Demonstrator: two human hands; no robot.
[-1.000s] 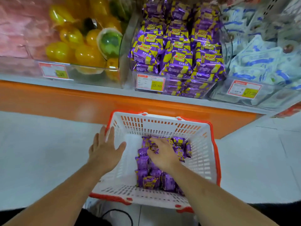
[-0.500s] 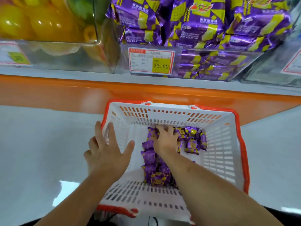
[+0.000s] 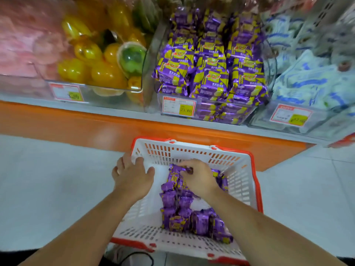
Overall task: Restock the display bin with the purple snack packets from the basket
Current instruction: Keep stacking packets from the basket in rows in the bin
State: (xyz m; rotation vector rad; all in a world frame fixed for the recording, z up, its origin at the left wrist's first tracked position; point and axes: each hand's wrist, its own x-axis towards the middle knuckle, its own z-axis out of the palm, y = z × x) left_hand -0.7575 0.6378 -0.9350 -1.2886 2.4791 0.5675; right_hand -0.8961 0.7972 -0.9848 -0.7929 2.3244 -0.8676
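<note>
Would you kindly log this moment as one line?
stage: picking | right hand: pinching purple snack packets in basket | left hand: on basket rim | display bin: nearly full

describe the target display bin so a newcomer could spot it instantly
On the shelf above the orange ledge, find the clear bins. The display bin sits directly above the basket, stacked with purple-and-yellow packets; its neighbours hold yellow-green and white-blue goods.

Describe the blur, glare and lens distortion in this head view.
Head view: wide-angle bending curves the orange shelf edge; the upper corners smear, pink packs worst; soft glare on the clear bin front; the purple snack packets in the white basket look slightly soft.
</note>
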